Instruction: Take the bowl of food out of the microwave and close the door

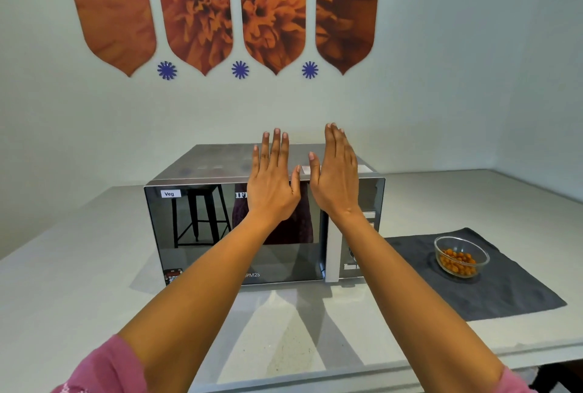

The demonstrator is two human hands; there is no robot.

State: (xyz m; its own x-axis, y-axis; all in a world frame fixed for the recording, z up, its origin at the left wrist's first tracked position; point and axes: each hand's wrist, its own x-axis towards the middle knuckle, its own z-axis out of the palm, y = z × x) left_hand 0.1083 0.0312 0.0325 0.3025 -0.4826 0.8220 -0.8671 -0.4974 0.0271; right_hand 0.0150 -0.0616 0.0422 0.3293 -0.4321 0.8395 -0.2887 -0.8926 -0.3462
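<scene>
A silver microwave (pixel 195 168) stands on the counter with its mirrored door (pixel 202 254) shut. A clear glass bowl (pixel 461 256) of orange food rests on a dark grey cloth (pixel 504 291) to the right of the microwave. My left hand (pixel 273 181) and my right hand (pixel 336 175) are held up side by side in front of the microwave's top edge, backs toward me, fingers stretched upward. Neither hand holds anything. Both are well left of the bowl.
The pale counter (pixel 79 282) runs to a front edge near me and meets white walls behind and at right. Orange flower panels (pixel 271 14) hang on the back wall. The door's handle (pixel 332 254) and control panel (pixel 362 254) sit on the microwave's right side.
</scene>
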